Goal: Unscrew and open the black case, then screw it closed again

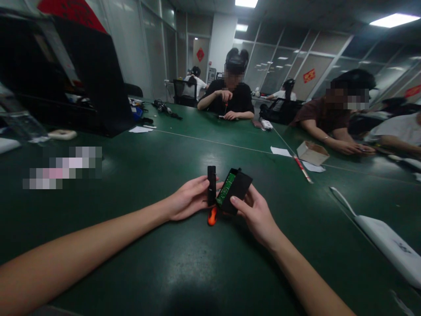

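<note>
My right hand [256,215] grips a black plastic case [237,191], thumb on its flat face. Along the case's open left side a green circuit board [226,189] shows. Just left of it, my left hand [190,197] holds a narrow black case part [211,186] upright between thumb and fingers. The two black pieces are apart at the top and come close together at the bottom. Below them an orange handle [212,217], seemingly a screwdriver's, lies on the green tabletop [184,272]; its far end is hidden behind the black parts.
A white power strip [388,241] with a cord lies at the right. Farther back stand a small cardboard box [312,152] and some paper slips [280,152]. A large black box [95,79] stands at the left. Co-workers sit across [230,96] and at the right [332,114].
</note>
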`<state>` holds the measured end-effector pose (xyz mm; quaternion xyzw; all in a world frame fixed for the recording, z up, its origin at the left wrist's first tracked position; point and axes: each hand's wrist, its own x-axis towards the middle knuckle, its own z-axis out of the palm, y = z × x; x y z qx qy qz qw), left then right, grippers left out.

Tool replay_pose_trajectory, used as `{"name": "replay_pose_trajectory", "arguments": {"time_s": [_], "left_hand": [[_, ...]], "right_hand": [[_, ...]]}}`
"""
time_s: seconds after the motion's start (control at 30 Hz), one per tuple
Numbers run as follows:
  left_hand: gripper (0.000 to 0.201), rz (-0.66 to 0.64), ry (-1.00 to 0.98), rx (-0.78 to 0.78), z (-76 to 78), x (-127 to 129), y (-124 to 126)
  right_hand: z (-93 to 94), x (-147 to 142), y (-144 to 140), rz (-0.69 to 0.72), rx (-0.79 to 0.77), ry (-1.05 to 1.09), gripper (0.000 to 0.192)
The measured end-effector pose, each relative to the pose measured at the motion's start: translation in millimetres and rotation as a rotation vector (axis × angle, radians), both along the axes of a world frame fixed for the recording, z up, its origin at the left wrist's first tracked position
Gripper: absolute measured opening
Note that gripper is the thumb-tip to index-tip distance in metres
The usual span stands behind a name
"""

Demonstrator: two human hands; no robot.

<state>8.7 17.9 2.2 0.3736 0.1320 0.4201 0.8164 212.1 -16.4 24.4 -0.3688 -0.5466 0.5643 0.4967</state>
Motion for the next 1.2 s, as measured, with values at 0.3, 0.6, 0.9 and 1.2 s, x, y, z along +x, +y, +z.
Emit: {"name": "replay_pose_trajectory", "arguments": {"time_s": [0.3,0.6,0.9,1.2], "left_hand": [[0.038,0.082,0.108,0.048,0.6,3.9,-5.5],[0.045,0.144,0.158,0.127,-0.4,9.6,-10.3],[0.049,0.187,0.194,0.241,-0.3,10.1,-14.7],[0.048,0.278,0.184,0.269,-0.7,13.9,-19.3]], "right_hand": [[6.2,-5.8,-6.3,-0.104,0.144,-0.214,0.065],[1.3,-8.3,-7.3,-0.152,0.162,-0.277,0.077],[-1.7,-8.8,-8.2,-0.177,0.176,-0.256,0.078],[-5.3,-14.1,-10.0,-0.176,0.177,-0.188,0.07]]}}
